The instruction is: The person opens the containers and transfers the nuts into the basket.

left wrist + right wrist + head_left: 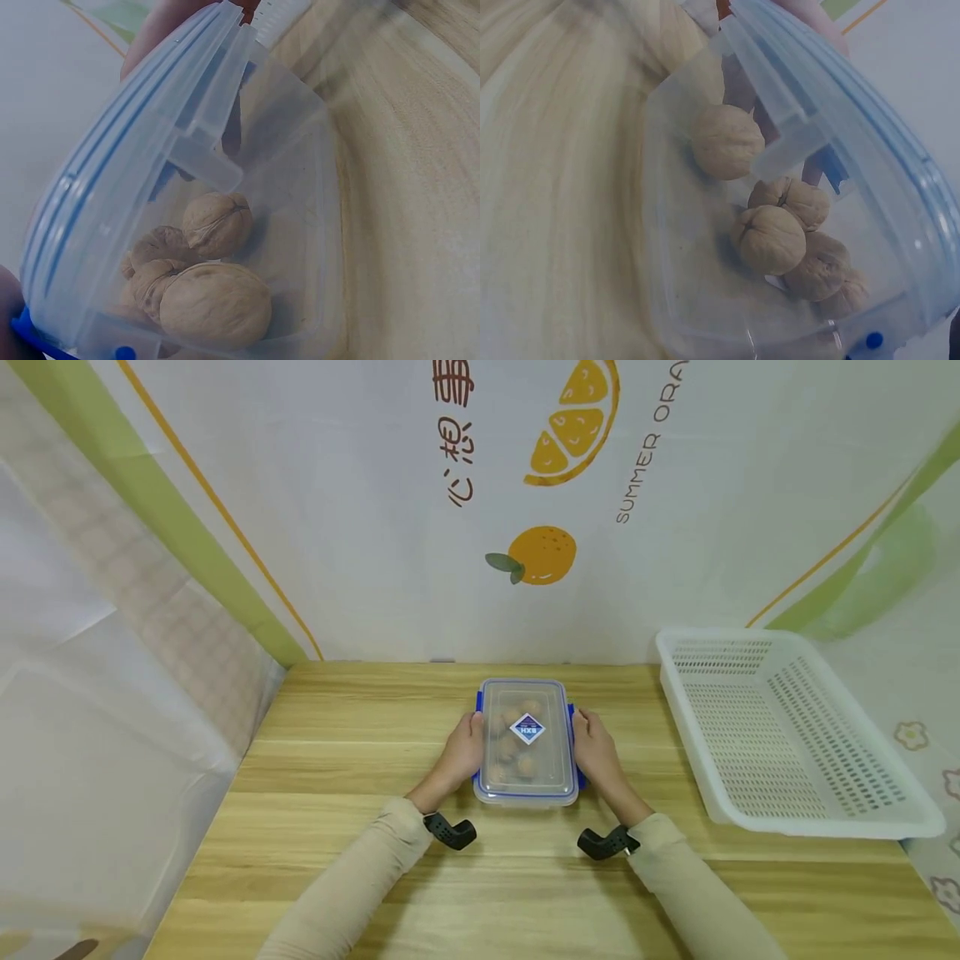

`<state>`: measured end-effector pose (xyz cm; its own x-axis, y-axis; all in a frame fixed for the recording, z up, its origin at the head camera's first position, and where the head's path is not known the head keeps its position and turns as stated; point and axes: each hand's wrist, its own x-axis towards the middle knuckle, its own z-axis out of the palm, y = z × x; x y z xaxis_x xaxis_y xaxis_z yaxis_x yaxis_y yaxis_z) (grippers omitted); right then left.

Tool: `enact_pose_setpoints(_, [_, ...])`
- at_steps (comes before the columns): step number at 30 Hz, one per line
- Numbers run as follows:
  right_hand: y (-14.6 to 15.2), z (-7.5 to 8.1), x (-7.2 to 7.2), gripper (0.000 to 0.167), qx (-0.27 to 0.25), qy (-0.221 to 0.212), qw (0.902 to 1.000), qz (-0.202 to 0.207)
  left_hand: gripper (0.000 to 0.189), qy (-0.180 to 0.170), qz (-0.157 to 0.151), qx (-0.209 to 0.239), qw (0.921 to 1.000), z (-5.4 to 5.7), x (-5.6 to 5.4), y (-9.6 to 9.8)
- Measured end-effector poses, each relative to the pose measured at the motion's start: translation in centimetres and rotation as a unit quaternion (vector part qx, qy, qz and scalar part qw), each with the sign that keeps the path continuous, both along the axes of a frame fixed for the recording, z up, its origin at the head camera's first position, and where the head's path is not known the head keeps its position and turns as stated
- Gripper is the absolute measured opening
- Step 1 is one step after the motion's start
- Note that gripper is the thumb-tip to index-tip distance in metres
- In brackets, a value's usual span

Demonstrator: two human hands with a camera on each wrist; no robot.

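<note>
A clear plastic food container with a blue-lined lid sits near the middle of the wooden table. Several walnuts lie inside, seen through its wall in both wrist views. My left hand grips the container's left side, thumb by the lid edge. On the opposite side my right hand holds it the same way, beside a blue clip. The lid covers the top and bears a diamond-shaped label. Most of each hand's fingers are hidden by the container.
A white slotted plastic basket stands on the right of the table. A printed cloth with orange pictures hangs behind the table's back edge. Pale fabric hangs along the left side. Dark bands sit on both wrists.
</note>
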<state>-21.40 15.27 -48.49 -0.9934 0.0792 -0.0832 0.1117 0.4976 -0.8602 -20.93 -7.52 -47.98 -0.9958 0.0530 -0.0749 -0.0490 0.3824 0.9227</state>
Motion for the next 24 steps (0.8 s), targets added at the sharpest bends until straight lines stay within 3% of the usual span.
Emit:
enact_pose_setpoints(6, [-0.2,0.3,-0.1,0.059,-0.023,0.019,0.9994,0.017,0.048,0.004,-0.001,-0.006,1.0,-0.2,0.0,0.1])
enact_pose_setpoints(12, [-1.1,1.0,0.2,0.078,-0.068,-0.04,0.995,0.061,0.049,0.002,-0.004,-0.007,1.0,0.0,0.0,0.1])
enact_pose_setpoints(15, [-1.6,0.9,0.3,0.087,-0.069,-0.042,0.994,0.073,0.05,0.0,-0.004,-0.009,1.0,0.0,-0.1,0.0])
enact_pose_setpoints(24, [-2.2,-0.1,0.5,0.09,-0.049,-0.031,0.9968,0.056,0.051,-0.02,-0.024,0.011,0.9994,0.5,0.2,-0.2])
